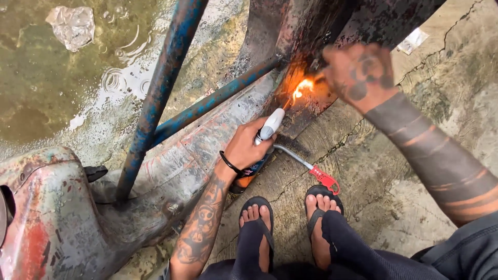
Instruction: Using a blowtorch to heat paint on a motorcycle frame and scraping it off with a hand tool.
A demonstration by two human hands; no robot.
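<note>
The left hand (249,145) was wrapped tight around a gas torch (262,148), a canister with a grey-white head, nozzle aimed up and to the right, with the flame (301,89) licking the edge of a rusty metal panel (311,31) right where a blue-painted bar (218,98) ran into it. The right hand (358,70) was up against that same panel just right of the flame, fingers curled in, but it was blurred, so I couldn't tell if the grip was actually on anything or just pressing on the metal. Pretty cramped spot: a second blue pole (155,98) stood on the left, rising from a worn, rusted body shell (57,218), and the two blue pieces boxed the left arm in on that side. On the cracked concrete floor (373,192), a screwdriver with a red handle (311,168) lay just in front of the sandalled feet (290,223), its shaft running under the torch. More open room off to the right over the concrete. Top left was a puddle (62,88) with a crumpled bit of clear plastic (72,26) sitting in it.
</note>
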